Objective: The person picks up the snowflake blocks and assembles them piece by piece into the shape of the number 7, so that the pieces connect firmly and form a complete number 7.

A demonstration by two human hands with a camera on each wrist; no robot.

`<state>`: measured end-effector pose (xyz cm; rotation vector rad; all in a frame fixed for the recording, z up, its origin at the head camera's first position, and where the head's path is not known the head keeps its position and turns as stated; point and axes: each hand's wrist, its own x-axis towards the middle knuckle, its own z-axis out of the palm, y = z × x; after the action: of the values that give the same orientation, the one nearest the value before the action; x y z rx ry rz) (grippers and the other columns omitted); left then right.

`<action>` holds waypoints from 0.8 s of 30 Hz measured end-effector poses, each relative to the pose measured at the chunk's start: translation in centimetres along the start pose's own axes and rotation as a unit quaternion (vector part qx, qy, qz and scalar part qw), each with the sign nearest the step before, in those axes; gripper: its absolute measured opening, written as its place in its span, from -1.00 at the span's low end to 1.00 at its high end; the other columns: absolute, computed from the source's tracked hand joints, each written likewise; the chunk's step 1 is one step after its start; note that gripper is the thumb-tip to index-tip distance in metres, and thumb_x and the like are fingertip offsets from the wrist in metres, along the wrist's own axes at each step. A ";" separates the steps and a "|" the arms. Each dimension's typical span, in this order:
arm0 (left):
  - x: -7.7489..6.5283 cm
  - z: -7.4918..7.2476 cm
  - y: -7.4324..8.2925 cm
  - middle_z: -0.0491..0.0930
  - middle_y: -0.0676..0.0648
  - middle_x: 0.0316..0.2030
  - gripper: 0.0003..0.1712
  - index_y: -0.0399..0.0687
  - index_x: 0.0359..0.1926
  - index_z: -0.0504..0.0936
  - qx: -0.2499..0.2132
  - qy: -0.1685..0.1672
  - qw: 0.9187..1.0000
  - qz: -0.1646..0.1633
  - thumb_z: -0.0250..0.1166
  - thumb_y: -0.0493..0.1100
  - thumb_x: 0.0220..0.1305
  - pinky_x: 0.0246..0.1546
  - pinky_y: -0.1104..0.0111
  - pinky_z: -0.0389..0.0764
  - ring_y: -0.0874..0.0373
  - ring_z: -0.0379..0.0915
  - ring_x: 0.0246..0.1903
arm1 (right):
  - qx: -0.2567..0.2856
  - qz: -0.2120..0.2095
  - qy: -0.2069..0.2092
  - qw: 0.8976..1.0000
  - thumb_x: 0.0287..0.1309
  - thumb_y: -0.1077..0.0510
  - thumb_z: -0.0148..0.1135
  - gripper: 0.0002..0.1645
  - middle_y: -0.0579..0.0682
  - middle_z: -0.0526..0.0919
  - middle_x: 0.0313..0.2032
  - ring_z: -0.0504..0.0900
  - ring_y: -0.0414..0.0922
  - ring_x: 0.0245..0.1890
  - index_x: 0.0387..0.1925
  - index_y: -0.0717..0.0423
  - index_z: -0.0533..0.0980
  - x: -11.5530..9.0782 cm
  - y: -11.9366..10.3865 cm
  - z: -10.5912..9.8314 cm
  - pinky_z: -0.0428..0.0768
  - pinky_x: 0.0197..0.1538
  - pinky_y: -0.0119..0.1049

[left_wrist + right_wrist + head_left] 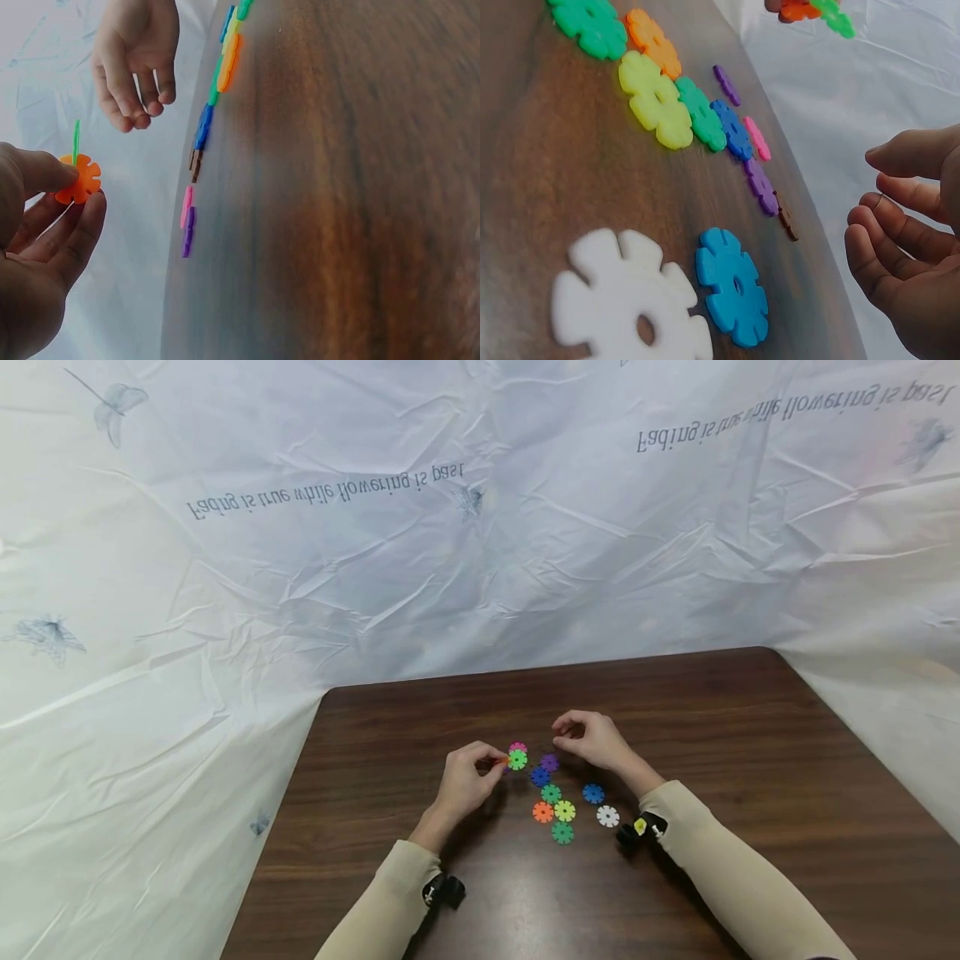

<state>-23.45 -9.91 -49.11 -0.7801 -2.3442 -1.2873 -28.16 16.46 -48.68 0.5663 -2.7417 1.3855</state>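
Between thumb and fingers, my left hand (467, 778) pinches a flat notched orange disc (88, 180). A light green notched disc (517, 760) stands edge-on out of it, the two slotted together. Both are raised above the tabletop in the left wrist view. My right hand (596, 742) hovers to the right with fingers loosely bent and nothing in them. Nearest below it on the table lies a purple disc (550, 762), with a brown disc (786, 217) beside that in the right wrist view. A pink disc (518, 746) shows just behind the green one.
Loose discs lie on the brown wooden table (337, 860): dark blue (540, 777), yellow (565, 811), orange (543, 812), green (562, 832), white (607, 816) and blue (593, 793). A pale printed sheet (450, 585) hangs behind the table's far edge.
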 end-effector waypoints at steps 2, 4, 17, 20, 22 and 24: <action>0.0 0.0 0.1 0.71 -0.06 -0.39 -0.90 -0.12 -0.35 0.73 0.000 -0.002 1.000 -0.010 0.39 -0.38 0.11 -0.35 0.32 0.69 0.19 0.66 -0.40 | -0.005 -0.002 -0.005 1.000 0.15 0.14 0.37 -0.71 -0.03 0.68 -0.29 0.61 -0.14 -0.30 -0.11 0.18 0.62 0.1 0.0 0.0 0.57 -0.26 -0.27; 0.0 0.0 0.1 0.72 -0.06 -0.38 -0.89 -0.11 -0.34 0.73 0.002 -0.005 1.000 -0.019 0.40 -0.38 0.11 -0.34 0.33 0.69 0.20 0.67 -0.39 | -0.007 -0.006 -0.010 1.000 0.15 0.14 0.37 -0.71 -0.02 0.68 -0.29 0.61 -0.13 -0.30 -0.11 0.18 0.62 0.2 0.1 0.1 0.57 -0.27 -0.27; -0.1 -0.1 0.3 0.73 -0.04 -0.38 -0.91 -0.09 -0.33 0.73 -0.001 -0.007 0.999 -0.036 0.38 -0.35 0.14 -0.33 0.31 0.70 0.20 0.68 -0.38 | -0.025 -0.009 -0.026 0.999 0.17 0.13 0.35 -0.67 0.01 0.67 -0.24 0.62 -0.10 -0.25 -0.05 0.17 0.60 0.7 0.7 0.7 0.58 -0.20 -0.21; -0.1 -0.1 0.3 0.73 -0.05 -0.38 -0.91 -0.09 -0.33 0.73 -0.010 -0.006 0.999 -0.034 0.39 -0.35 0.14 -0.34 0.28 0.70 0.18 0.68 -0.38 | -0.029 -0.008 -0.027 0.999 0.16 0.14 0.35 -0.68 0.02 0.68 -0.25 0.62 -0.10 -0.25 -0.05 0.16 0.60 0.7 0.7 0.8 0.59 -0.20 -0.21; -0.1 -0.2 0.3 0.73 -0.04 -0.37 -0.91 -0.10 -0.33 0.73 -0.012 -0.004 0.999 -0.030 0.39 -0.35 0.14 -0.35 0.27 0.70 0.19 0.68 -0.38 | -0.032 -0.006 -0.028 0.999 0.16 0.15 0.35 -0.67 0.02 0.68 -0.25 0.62 -0.11 -0.26 -0.05 0.16 0.60 0.8 0.7 1.0 0.59 -0.21 -0.21; -0.1 -0.2 0.4 0.74 -0.04 -0.36 -0.91 -0.11 -0.32 0.73 -0.016 -0.001 1.000 -0.027 0.39 -0.34 0.14 -0.35 0.27 0.70 0.19 0.68 -0.38 | -0.038 -0.006 -0.031 0.999 0.16 0.15 0.35 -0.66 0.03 0.68 -0.24 0.62 -0.11 -0.26 -0.04 0.17 0.60 0.8 0.7 1.1 0.60 -0.21 -0.21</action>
<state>-23.14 -9.97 -48.81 -0.7325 -2.3680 -1.3490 -28.99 15.74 -49.76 0.6315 -2.8203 1.2762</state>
